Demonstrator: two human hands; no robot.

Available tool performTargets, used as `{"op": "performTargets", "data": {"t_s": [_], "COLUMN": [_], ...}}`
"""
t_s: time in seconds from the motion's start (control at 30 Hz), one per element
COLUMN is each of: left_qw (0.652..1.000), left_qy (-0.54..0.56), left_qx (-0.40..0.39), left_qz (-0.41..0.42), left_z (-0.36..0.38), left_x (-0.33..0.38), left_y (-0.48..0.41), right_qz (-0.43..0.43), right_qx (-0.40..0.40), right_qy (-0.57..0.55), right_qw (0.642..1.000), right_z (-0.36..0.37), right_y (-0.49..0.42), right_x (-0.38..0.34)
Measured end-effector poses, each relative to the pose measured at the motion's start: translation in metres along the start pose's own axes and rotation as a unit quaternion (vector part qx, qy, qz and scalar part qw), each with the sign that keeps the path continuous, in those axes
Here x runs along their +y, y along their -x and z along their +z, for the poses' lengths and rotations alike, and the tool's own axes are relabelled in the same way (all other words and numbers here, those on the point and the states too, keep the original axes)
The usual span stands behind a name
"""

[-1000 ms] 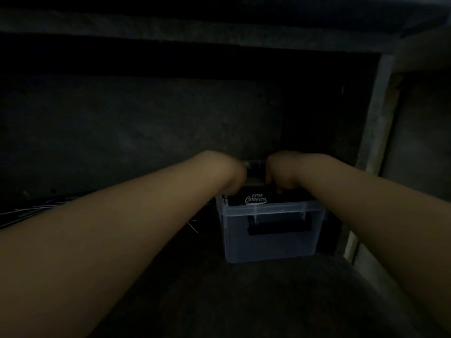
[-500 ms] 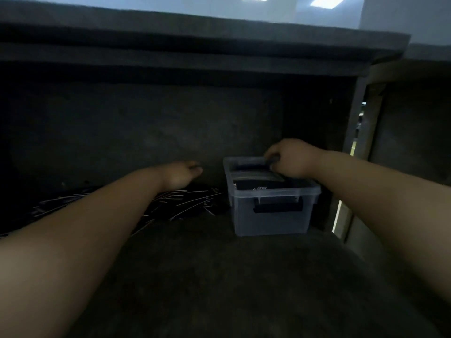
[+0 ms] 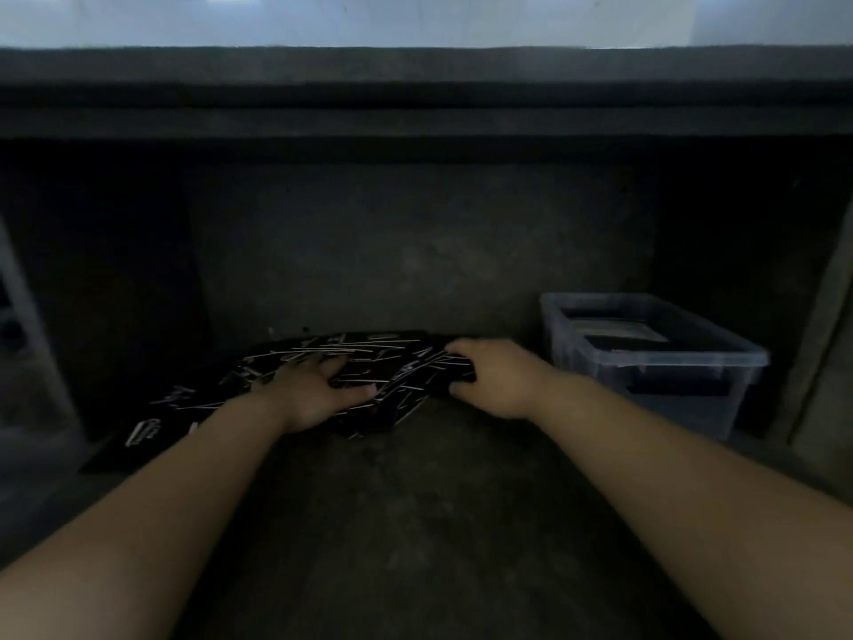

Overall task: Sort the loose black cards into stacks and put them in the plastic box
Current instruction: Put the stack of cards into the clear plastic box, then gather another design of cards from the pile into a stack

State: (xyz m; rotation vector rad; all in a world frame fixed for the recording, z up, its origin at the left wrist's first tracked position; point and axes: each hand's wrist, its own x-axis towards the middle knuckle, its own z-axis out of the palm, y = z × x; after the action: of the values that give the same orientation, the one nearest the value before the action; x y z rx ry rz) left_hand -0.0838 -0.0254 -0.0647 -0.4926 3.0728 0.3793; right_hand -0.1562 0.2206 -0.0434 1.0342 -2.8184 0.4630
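A loose pile of black cards (image 3: 369, 355) with white edges and print lies on the dark shelf floor, left of centre. My left hand (image 3: 314, 390) rests on top of the pile with fingers spread. At the pile's right edge, my right hand (image 3: 491, 378) curls round some cards, with fingers above and thumb below. The clear plastic box (image 3: 683, 411) stands to the right, apart from both hands. Inside it lie stacked black cards (image 3: 618, 332).
The work area is a dim, dark grey shelf recess with a back wall (image 3: 415, 251) close behind the pile and a low overhang above. A pale upright post (image 3: 826, 325) borders the box on the right. Bare shelf floor (image 3: 415, 524) stretches between my forearms.
Both hands left the box and moved left onto the loose pile. The view swung left, so the box now sits at the right.
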Motion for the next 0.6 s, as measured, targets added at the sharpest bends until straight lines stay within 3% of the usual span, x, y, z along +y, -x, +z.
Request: {"op": "performTargets", "data": {"t_s": [0.07, 0.23, 0.43, 0.5, 0.6], "left_qw": [0.999, 0.997, 0.970, 0.965, 0.980], "left_qy": [-0.007, -0.007, 0.117, 0.138, 0.086], "left_qx": [0.032, 0.026, 0.093, 0.117, 0.106], "left_qz": [0.004, 0.072, 0.190, 0.187, 0.144], "left_z": [0.007, 0.007, 0.010, 0.010, 0.008], "left_x": [-0.003, -0.008, -0.004, -0.002, -0.003], "left_y": [-0.001, -0.009, -0.011, -0.012, -0.010], "right_qz": [0.002, -0.066, -0.084, -0.079, -0.062], "right_qx": [-0.026, 0.032, 0.075, 0.091, 0.100], "right_qy": [-0.014, -0.055, -0.092, -0.089, -0.097], "right_qw": [1.000, 0.996, 0.989, 0.989, 0.988], "right_z": [0.024, 0.054, 0.054, 0.053, 0.052], "right_y": [-0.007, -0.022, -0.019, -0.018, -0.017], "right_x": [-0.005, -0.006, 0.001, 0.001, -0.002]}}
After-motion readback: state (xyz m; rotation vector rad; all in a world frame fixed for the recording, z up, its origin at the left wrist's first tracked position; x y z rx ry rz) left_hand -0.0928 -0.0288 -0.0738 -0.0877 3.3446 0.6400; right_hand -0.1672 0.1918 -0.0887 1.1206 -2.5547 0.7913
